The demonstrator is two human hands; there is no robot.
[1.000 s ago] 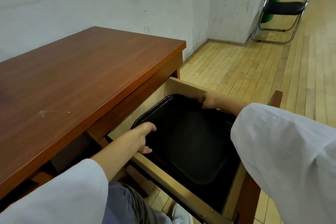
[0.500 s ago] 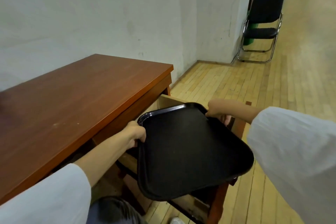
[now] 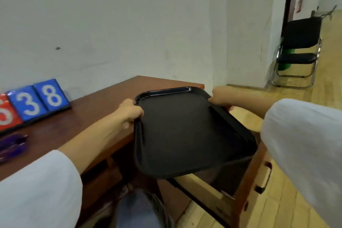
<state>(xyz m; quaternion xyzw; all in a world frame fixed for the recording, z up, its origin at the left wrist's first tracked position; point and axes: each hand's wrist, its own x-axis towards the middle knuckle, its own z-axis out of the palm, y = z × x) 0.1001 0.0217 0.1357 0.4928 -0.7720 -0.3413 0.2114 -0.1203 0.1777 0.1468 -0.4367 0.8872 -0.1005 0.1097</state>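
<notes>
Sloping black rimmed tray [image 3: 185,135], seemingly matte, between left hand [image 3: 129,112] and right hand [image 3: 219,98].

Just the one view: a wide-angle camera on the person's head, looking forward and down. It sits close over the black rectangular plastic tray [image 3: 185,135], dead centre, with the white sleeves [image 3: 37,190] crowding the near corners. It faces the plain white wall [image 3: 129,24]; the reddish-brown wooden desk [image 3: 88,118] runs off left, the black folding metal chair [image 3: 299,42] stands far right.
</notes>
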